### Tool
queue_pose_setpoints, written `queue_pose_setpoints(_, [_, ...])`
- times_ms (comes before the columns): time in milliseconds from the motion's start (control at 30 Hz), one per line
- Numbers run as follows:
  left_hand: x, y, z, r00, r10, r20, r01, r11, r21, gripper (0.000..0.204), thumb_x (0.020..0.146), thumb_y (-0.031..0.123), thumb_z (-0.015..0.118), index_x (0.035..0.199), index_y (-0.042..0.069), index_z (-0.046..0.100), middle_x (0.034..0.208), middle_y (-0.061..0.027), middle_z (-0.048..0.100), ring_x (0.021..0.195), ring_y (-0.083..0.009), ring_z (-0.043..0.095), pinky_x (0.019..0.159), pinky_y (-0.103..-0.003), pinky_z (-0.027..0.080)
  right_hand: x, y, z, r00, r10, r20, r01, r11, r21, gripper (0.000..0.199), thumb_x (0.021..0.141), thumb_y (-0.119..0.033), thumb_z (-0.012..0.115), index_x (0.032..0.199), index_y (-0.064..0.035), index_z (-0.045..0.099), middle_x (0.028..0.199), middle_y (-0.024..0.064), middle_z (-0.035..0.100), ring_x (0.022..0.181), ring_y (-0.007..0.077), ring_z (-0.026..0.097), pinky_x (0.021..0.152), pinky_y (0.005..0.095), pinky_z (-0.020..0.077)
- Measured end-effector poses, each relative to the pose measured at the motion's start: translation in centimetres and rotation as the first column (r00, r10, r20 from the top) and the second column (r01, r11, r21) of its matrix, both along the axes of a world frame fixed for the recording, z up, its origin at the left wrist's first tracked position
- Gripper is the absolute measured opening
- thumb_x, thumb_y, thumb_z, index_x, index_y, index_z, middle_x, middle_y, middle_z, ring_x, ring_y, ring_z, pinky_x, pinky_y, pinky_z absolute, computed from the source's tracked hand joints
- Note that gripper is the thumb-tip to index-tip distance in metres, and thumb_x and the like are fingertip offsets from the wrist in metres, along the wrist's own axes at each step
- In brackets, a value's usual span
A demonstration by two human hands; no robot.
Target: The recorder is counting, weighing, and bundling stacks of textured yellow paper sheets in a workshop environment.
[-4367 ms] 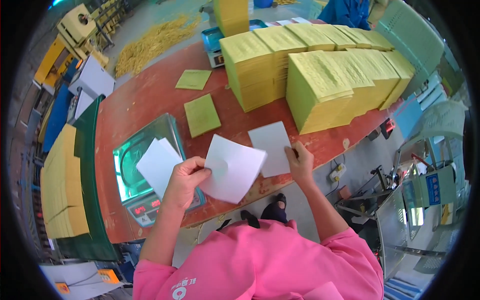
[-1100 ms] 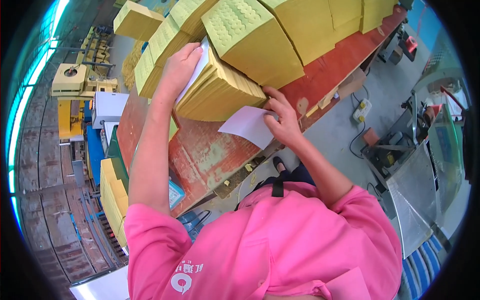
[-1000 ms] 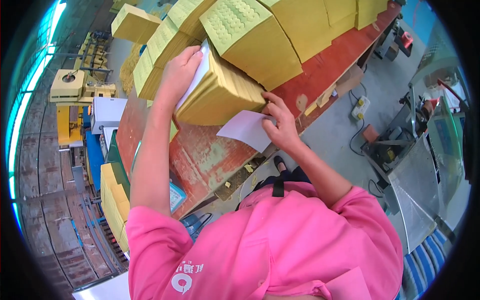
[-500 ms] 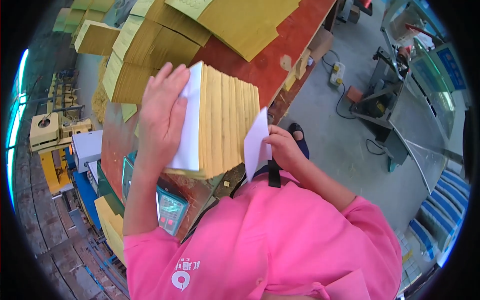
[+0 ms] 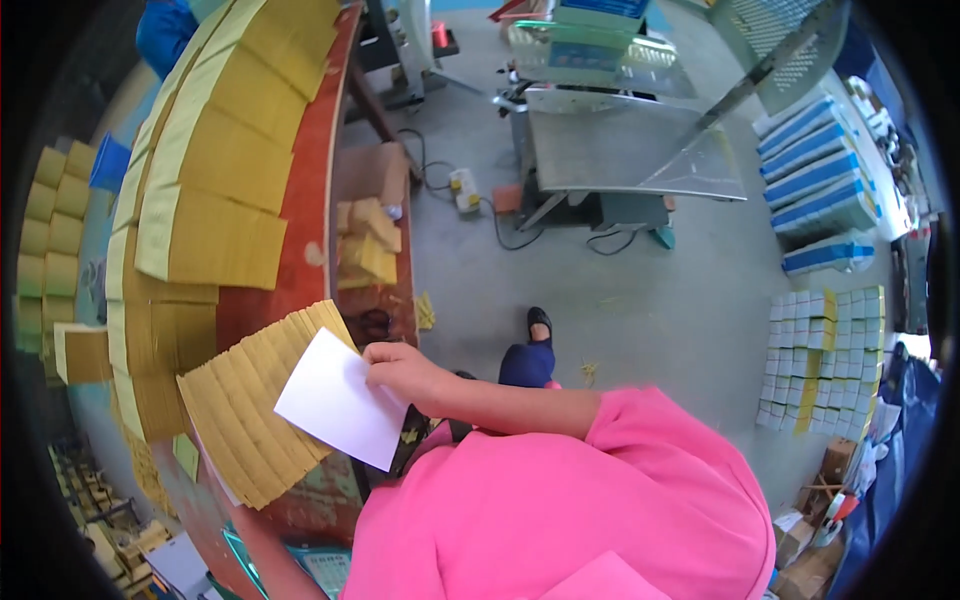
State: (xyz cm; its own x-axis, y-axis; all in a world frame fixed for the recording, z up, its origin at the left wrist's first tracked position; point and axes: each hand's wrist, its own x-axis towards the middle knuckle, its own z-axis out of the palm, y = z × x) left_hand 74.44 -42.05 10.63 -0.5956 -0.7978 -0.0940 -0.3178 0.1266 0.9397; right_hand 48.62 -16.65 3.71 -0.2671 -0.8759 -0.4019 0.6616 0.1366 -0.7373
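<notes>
My right hand (image 5: 405, 375) pinches a white sheet (image 5: 345, 400) by its upper right edge. The sheet hangs tilted across the right end of a thick block of yellow paper (image 5: 255, 400), made up of several packed layers. My left forearm (image 5: 262, 550) comes up from the lower edge to the near left corner of that block. The left hand itself is hidden behind the block, so its fingers do not show. A thin pale edge of another sheet (image 5: 215, 475) runs along the block's left side.
Tall yellow paper stacks (image 5: 225, 235) line the red table (image 5: 312, 190). A teal scale (image 5: 320, 572) sits near my left arm. Beyond the grey floor stand a metal-topped machine (image 5: 640, 150), a power strip (image 5: 466, 190), blue-striped packs (image 5: 820, 165) and white bundles (image 5: 820, 360).
My view has swung to the right. The left hand, earlier flat on the white sheet at the block's left face, is now hidden. The right hand's sheet now lies across the block's right end.
</notes>
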Motion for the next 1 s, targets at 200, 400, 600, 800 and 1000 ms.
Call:
queue_pose_setpoints(200, [-15.8, 8.6, -8.9, 0.957, -0.116, -0.266, 0.214, 0.903, 0.374, 0.051, 0.104, 0.036, 0.039, 0.145, 0.005, 0.037, 0.142, -0.0117, 0.046, 0.126, -0.0225, 0.049, 0.106, -0.036, 0.040, -14.6, 12.5, 2.4, 0.987, -0.143, 0.079, 0.147, 0.987, -0.057, 0.014, 0.078, -0.004, 0.054, 0.090, -0.0046, 0.062, 0.081, 0.0006, 0.061, 0.074, 0.0112, 0.058, 0.068, 0.0277, 0.0465])
queue_pose_setpoints(400, [-38.8, 21.9, -15.9, 0.881, -0.075, -0.468, 0.390, 0.673, 0.628, 0.053, 0.104, 0.037, 0.040, 0.146, 0.005, 0.036, 0.140, -0.0109, 0.047, 0.124, -0.0215, 0.051, 0.105, -0.035, 0.041, -32.2, 28.4, 0.4, 0.909, -0.417, -0.015, 0.417, 0.908, 0.038, 0.037, 0.076, -0.002, 0.053, 0.110, 0.0035, 0.064, 0.099, 0.0106, 0.068, 0.092, 0.0200, 0.066, 0.082, 0.0318, 0.0521])
queue_pose_setpoints(600, [-58.1, 34.1, -20.8, 0.849, 0.066, -0.525, 0.458, 0.405, 0.791, 0.054, 0.104, 0.038, 0.040, 0.146, 0.004, 0.034, 0.139, -0.0101, 0.049, 0.122, -0.0205, 0.052, 0.104, -0.034, 0.042, -47.8, 41.4, -2.2, 0.847, -0.528, -0.052, 0.531, 0.845, 0.067, 0.037, 0.082, -0.010, 0.050, 0.116, 0.0009, 0.061, 0.102, 0.0076, 0.067, 0.092, 0.0162, 0.063, 0.085, 0.0306, 0.0496])
queue_pose_setpoints(800, [-69.5, 39.6, -20.9, 0.756, -0.165, -0.633, 0.541, 0.702, 0.463, 0.053, 0.103, 0.040, 0.040, 0.141, 0.003, 0.040, 0.132, -0.0099, 0.051, 0.118, -0.0204, 0.053, 0.100, -0.036, 0.045, -56.3, 46.0, -7.9, 0.805, -0.584, 0.103, 0.564, 0.808, 0.172, 0.033, 0.086, -0.012, 0.048, 0.115, -0.0013, 0.060, 0.108, 0.0069, 0.067, 0.097, 0.0177, 0.063, 0.089, 0.0324, 0.0493])
queue_pose_setpoints(1000, [-71.8, 38.5, -20.7, 0.829, -0.293, -0.477, 0.516, 0.729, 0.449, 0.042, 0.101, 0.035, 0.045, 0.124, 0.001, 0.052, 0.113, -0.0085, 0.058, 0.101, -0.0198, 0.057, 0.089, -0.034, 0.047, -57.8, 46.5, -12.2, 0.690, -0.637, 0.345, 0.628, 0.763, 0.152, 0.034, 0.092, -0.014, 0.048, 0.122, 0.0008, 0.057, 0.113, 0.0111, 0.066, 0.101, 0.0199, 0.065, 0.088, 0.0355, 0.0531])
